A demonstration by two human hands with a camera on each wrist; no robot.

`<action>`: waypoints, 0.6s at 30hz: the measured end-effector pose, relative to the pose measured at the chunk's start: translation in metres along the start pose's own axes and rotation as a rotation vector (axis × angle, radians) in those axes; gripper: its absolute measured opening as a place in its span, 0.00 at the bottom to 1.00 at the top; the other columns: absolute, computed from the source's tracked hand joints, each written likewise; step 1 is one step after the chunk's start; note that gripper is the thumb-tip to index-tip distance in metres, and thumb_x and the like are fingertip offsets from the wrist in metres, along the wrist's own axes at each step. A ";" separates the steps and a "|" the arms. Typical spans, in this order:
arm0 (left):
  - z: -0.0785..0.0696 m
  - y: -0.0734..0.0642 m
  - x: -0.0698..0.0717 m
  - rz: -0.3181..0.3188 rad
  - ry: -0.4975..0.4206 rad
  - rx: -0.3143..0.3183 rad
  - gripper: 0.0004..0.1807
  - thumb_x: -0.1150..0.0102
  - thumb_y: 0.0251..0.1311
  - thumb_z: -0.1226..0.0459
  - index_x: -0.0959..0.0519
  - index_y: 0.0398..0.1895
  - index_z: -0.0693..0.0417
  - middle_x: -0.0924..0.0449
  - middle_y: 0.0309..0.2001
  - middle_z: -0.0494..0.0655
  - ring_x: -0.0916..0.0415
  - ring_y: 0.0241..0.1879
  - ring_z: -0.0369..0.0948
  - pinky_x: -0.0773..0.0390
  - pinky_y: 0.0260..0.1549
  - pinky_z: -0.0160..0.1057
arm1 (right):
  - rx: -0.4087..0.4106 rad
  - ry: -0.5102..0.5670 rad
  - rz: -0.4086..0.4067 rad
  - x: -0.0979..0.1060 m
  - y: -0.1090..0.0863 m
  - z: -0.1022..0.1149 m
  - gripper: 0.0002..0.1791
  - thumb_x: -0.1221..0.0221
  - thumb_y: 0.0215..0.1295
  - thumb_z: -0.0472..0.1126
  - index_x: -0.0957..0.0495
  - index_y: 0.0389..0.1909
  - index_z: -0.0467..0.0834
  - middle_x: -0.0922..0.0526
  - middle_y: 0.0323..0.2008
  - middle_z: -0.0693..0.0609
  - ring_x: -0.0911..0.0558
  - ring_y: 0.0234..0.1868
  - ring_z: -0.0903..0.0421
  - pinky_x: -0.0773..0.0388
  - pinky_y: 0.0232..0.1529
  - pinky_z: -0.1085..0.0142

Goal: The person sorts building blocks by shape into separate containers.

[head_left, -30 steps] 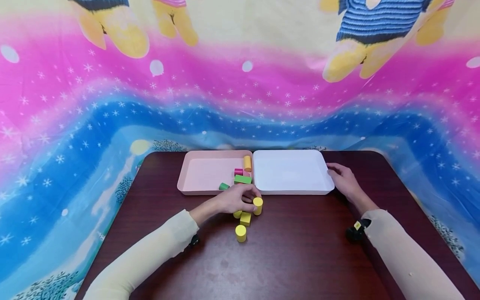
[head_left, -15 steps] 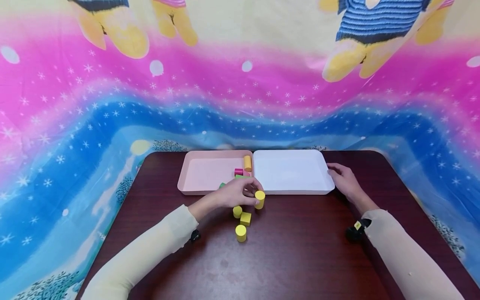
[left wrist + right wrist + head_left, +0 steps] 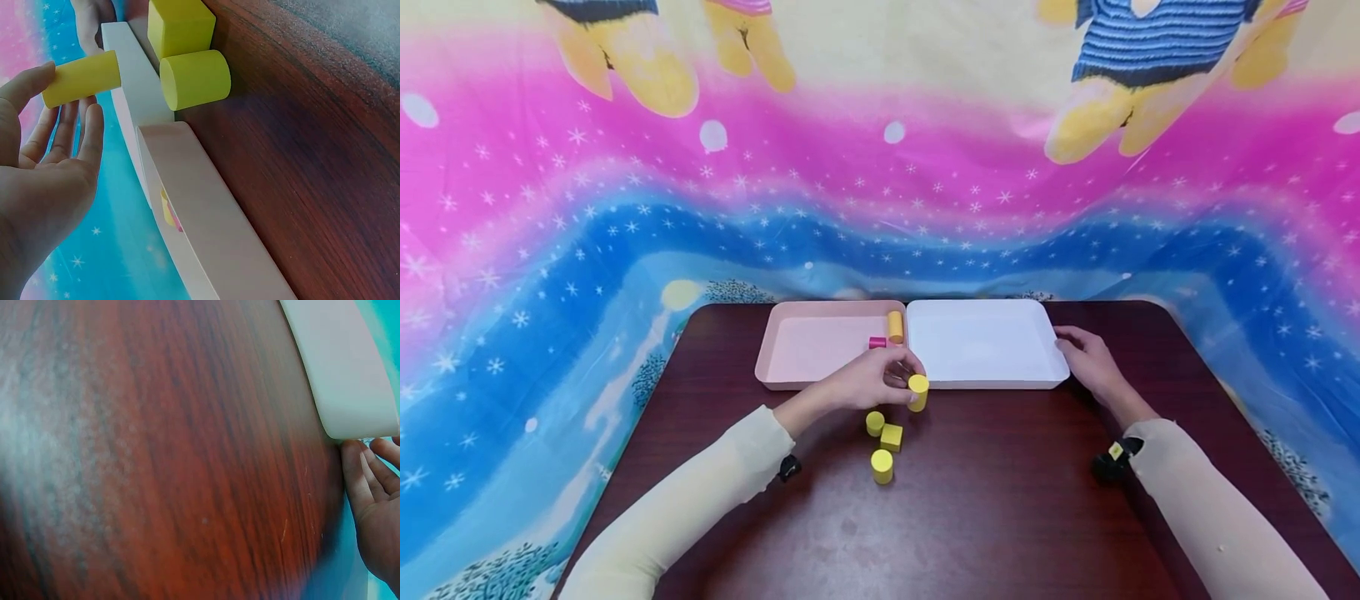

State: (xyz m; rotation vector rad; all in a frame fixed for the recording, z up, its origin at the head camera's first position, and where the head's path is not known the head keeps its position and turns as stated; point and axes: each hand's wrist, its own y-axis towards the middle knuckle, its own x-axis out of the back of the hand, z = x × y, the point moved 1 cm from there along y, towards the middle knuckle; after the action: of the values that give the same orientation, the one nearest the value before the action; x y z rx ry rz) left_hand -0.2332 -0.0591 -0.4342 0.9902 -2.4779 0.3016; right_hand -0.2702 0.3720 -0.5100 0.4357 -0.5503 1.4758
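Observation:
My left hand (image 3: 867, 380) pinches a yellow cylinder block (image 3: 917, 395) between thumb and fingers, above the table by the front of the two trays. In the left wrist view the cylinder (image 3: 83, 77) lies across the fingertips. Two more yellow cylinders (image 3: 882, 467) and a yellow cube (image 3: 891, 437) stand on the table nearer to me. With fairly straight fingers, my right hand (image 3: 1088, 365) touches the right end of the white tray (image 3: 985, 385). In the right wrist view, that hand's thumb (image 3: 354, 472) meets the tray's corner.
A pink tray (image 3: 764, 358) adjoins the white one on its left. It contains an orange cylinder (image 3: 895, 326) and a magenta block (image 3: 877, 342); the left hand hides part of its inside. Behind the dark wooden table (image 3: 1000, 500) hangs a printed cloth (image 3: 880, 192).
My left hand has lifted the yellow cylinder and moved it away from me, toward the trays. The green blocks in the pink tray are now covered by the hand. My right hand stays put.

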 end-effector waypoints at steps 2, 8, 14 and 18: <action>0.001 0.000 0.000 -0.008 -0.003 0.003 0.17 0.26 0.65 0.67 0.19 0.54 0.52 0.18 0.50 0.45 0.18 0.52 0.41 0.16 0.56 0.38 | -0.003 0.005 -0.003 0.000 0.000 0.000 0.31 0.57 0.87 0.51 0.36 0.80 0.36 0.34 0.75 0.31 0.29 0.69 0.34 0.28 0.66 0.39; 0.003 0.002 0.001 -0.043 0.007 0.002 0.16 0.26 0.64 0.67 0.19 0.53 0.53 0.19 0.49 0.45 0.19 0.51 0.43 0.16 0.55 0.39 | -0.006 0.012 -0.011 0.000 0.001 -0.001 0.31 0.57 0.87 0.50 0.35 0.79 0.36 0.33 0.74 0.31 0.28 0.68 0.35 0.27 0.65 0.41; 0.004 0.005 0.003 -0.077 0.017 0.008 0.15 0.26 0.64 0.67 0.19 0.52 0.53 0.18 0.49 0.46 0.18 0.51 0.43 0.16 0.54 0.38 | -0.002 0.006 -0.018 -0.001 0.002 -0.002 0.30 0.57 0.87 0.50 0.35 0.79 0.36 0.32 0.74 0.31 0.28 0.68 0.35 0.27 0.65 0.41; 0.005 0.007 0.005 -0.099 0.005 0.007 0.14 0.26 0.65 0.67 0.18 0.51 0.52 0.18 0.49 0.45 0.19 0.52 0.43 0.15 0.54 0.38 | -0.002 0.000 -0.020 -0.001 0.001 -0.002 0.31 0.57 0.87 0.50 0.35 0.79 0.36 0.33 0.74 0.31 0.28 0.68 0.35 0.28 0.65 0.41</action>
State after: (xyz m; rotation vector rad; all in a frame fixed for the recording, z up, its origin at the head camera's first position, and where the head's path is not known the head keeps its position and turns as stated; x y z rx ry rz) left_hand -0.2429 -0.0587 -0.4363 1.1097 -2.4151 0.2809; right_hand -0.2712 0.3722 -0.5124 0.4389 -0.5460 1.4556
